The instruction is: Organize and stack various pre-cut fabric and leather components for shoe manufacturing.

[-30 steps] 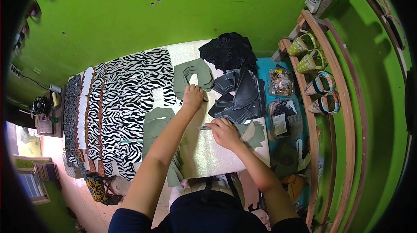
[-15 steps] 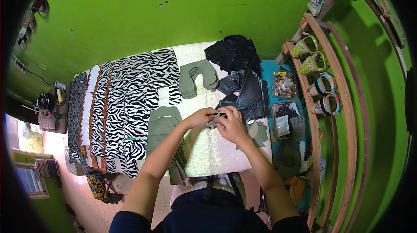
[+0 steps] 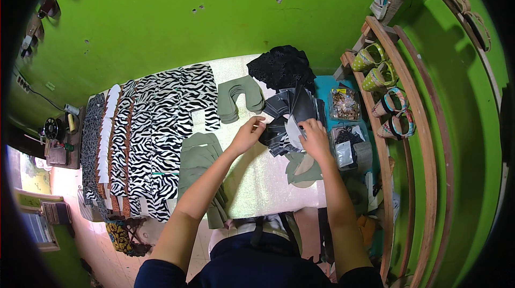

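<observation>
My right hand grips the edge of a pale, curved flat piece over a spread of black cut pieces. To its left, my left hand hovers above the table with loosely bent fingers, apart from each other and with nothing visible in them. Just beyond that hand lies a stack of grey-green U-shaped pieces. More grey-green pieces, one with a pale piece on top, rest below my right hand near the table edge.
Rows of zebra-print pieces cover the table's left part, beside more grey-green pieces. Black perforated material lies at the back. Clear boxes of small parts and a wooden rack with sandals stand at the right.
My hands were together on a small piece and have now parted. The left moved slightly left and away; the right moved right and up, with the pale curved piece now showing beside it.
</observation>
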`<state>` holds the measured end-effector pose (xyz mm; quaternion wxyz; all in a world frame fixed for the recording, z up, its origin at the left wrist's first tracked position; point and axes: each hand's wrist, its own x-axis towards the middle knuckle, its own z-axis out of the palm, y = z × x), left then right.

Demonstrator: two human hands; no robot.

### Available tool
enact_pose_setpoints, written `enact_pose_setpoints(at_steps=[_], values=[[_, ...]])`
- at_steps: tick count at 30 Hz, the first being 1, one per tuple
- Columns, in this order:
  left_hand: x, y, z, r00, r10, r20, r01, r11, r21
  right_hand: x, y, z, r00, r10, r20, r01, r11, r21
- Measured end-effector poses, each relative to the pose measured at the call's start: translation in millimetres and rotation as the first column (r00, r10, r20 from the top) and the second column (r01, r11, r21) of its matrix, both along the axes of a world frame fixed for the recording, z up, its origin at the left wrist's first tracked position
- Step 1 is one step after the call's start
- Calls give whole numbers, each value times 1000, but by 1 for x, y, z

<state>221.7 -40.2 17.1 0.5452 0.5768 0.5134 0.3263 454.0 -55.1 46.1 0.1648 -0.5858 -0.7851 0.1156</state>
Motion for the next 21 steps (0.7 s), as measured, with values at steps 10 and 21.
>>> enact_pose_setpoints(at_steps=[10,21], values=[[-60,17,-20,888,327,-322,-266,939,220,-69,30,7,958,59,-282,36,946,321],[-79,31,-47,625,206,-753,185,898,399,-139,147,-66,940,-45,-337,-3,990,-141]])
